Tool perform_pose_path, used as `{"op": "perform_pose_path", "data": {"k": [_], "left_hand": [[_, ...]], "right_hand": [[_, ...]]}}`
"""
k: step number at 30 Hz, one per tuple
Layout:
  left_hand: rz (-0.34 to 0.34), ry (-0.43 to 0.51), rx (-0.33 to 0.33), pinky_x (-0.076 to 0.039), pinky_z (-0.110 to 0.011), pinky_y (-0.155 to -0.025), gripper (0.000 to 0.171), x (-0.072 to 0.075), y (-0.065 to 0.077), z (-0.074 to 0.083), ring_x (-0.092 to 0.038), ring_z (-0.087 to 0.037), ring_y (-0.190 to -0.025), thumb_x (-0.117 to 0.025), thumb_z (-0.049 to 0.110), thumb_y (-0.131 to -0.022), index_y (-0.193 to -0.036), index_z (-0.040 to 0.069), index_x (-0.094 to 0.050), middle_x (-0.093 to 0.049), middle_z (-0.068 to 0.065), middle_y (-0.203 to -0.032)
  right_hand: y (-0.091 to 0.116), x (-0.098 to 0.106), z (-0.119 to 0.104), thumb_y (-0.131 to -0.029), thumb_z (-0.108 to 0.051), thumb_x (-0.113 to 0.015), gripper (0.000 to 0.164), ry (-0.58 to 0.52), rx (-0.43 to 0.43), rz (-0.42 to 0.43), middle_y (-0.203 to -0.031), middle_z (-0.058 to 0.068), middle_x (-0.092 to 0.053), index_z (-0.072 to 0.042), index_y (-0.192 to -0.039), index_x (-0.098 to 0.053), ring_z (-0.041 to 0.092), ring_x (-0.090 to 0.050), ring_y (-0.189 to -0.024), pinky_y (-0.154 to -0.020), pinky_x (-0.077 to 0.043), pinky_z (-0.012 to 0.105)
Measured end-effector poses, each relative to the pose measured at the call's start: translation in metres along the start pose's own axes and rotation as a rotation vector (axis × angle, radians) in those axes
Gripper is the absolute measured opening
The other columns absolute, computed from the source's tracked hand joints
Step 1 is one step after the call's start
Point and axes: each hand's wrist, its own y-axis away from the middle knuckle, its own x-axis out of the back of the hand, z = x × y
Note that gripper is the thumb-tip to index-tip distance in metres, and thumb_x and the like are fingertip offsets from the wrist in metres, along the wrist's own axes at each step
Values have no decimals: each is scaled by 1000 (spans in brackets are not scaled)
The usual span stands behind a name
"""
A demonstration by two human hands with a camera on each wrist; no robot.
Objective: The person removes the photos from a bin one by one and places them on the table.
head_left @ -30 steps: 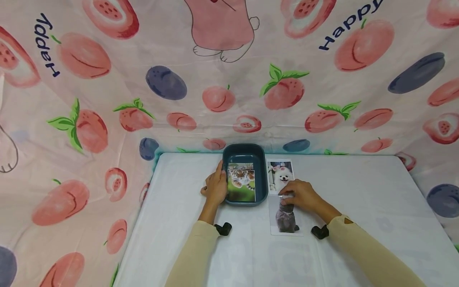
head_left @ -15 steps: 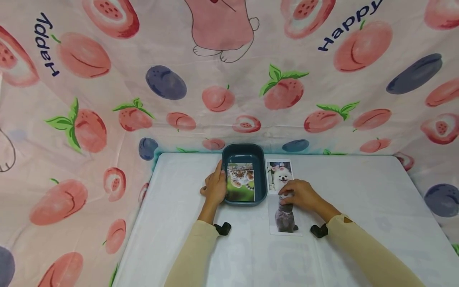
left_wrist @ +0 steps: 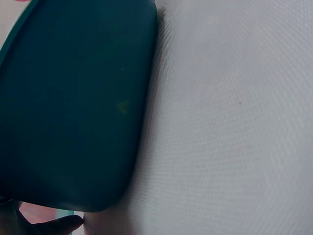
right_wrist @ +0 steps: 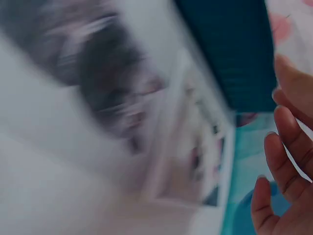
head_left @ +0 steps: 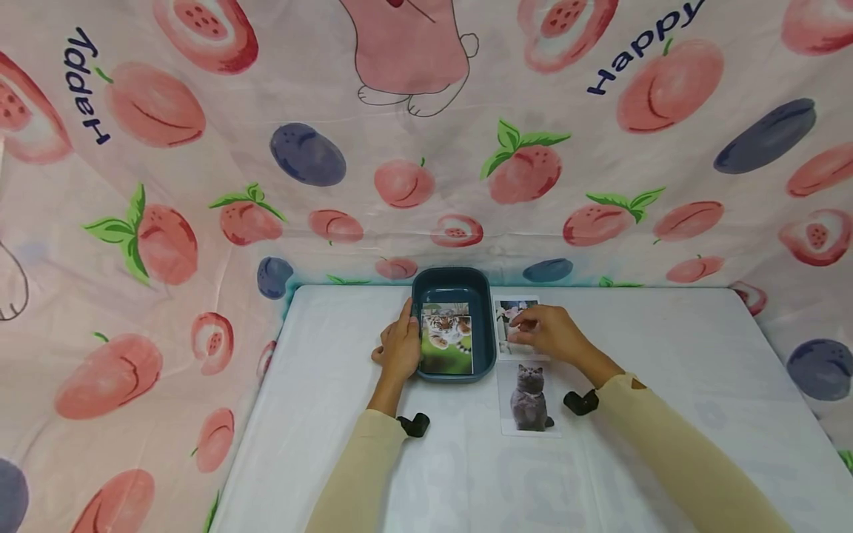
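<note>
On the fruit-print backdrop (head_left: 460, 148), navy lettering (head_left: 629, 49) reads "Happy". The left hand (head_left: 401, 346) rests against the blue-green tray (head_left: 450, 290) holding a tiger photo (head_left: 448, 352); whether it grips is unclear. Beside the tray, the relaxed right hand (head_left: 552, 334) has shifted from the cat photo (head_left: 529, 400) to over the dog photo (head_left: 503, 333).

The right hand (head_left: 553, 334) hides much of the far card (head_left: 503, 326); contact is unclear. The tiger card (head_left: 446, 355) covers most of another card (head_left: 446, 308). The right wrist view blurs the cat card (right_wrist: 107, 73); the left wrist view crops the tray (left_wrist: 78, 107).
</note>
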Motion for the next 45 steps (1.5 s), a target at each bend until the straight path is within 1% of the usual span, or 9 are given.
{"op": "perform_pose_path", "data": {"k": [5,10,14,17,21,25,30,37,45], "left_hand": [[-4,5,-4,-10,-66,-100,49,-1,-1,-1,-29,-36,-146,-26,45,-110,-159,49,-27,-49,1,-157],[2,10,-5,-9,-67,-100,49,-1,0,-1,-30,-37,-145,-27,45,-111,-160,44,-29,-50,0,-156],[-1,-3,-1,-10,-67,-101,49,-2,0,0,-30,-36,-145,-28,44,-111,-160,45,-29,-50,0,-156],[-6,-8,1,-10,-68,-102,49,-2,0,2,-31,-36,-145,-28,45,-110,-159,46,-29,-49,0,-157],[-13,-21,4,-10,-69,-102,49,-2,0,3,-31,-37,-145,-27,45,-110,-159,46,-28,-49,-1,-157],[-13,-36,5,-11,-70,-102,49,-1,0,2,-32,-37,-145,-26,45,-110,-159,47,-28,-49,-1,-157],[-13,-30,0,-11,-70,-102,49,0,0,1,-32,-37,-145,-27,45,-110,-160,45,-29,-49,0,-157],[-7,-23,-7,-12,-70,-101,49,1,1,1,-31,-37,-145,-27,45,-110,-160,43,-30,-50,-1,-156],[-4,-35,-3,-13,-69,-101,49,1,0,1,-32,-37,-144,-26,46,-110,-160,45,-28,-49,0,-157]], "right_hand": [[-29,12,-23,-101,-35,-66,27,19,6,-14,-98,1,-75,-13,-114,-77,19,-65,-89,-79,-55,42],[-57,15,-45,-105,-42,-55,40,28,45,-109,-111,5,-74,-12,-126,-70,22,-66,-97,-86,-53,48],[-78,8,-61,-105,-42,-57,38,35,71,-182,-107,3,-73,-14,-128,-68,19,-67,-93,-86,-54,45],[-92,0,-71,-102,-36,-63,36,55,118,-221,-100,4,-74,-9,-125,-68,19,-68,-86,-82,-56,43],[-105,-16,-82,-102,-31,-64,36,88,148,-303,-107,8,-75,-3,-124,-69,23,-70,-95,-88,-56,44],[-114,-33,-90,-106,-28,-55,33,138,110,-411,-114,9,-75,-6,-126,-69,24,-71,-100,-96,-53,45],[-120,-50,-93,-107,-25,-53,32,165,43,-482,-111,7,-75,-7,-129,-69,19,-70,-89,-95,-53,43],[-123,-56,-96,-105,-26,-57,31,167,5,-516,-102,5,-75,-8,-126,-70,13,-66,-72,-84,-55,38],[-124,-62,-93,-103,-26,-61,29,185,-7,-493,-106,7,-75,-7,-123,-72,18,-68,-81,-88,-54,40]]}}
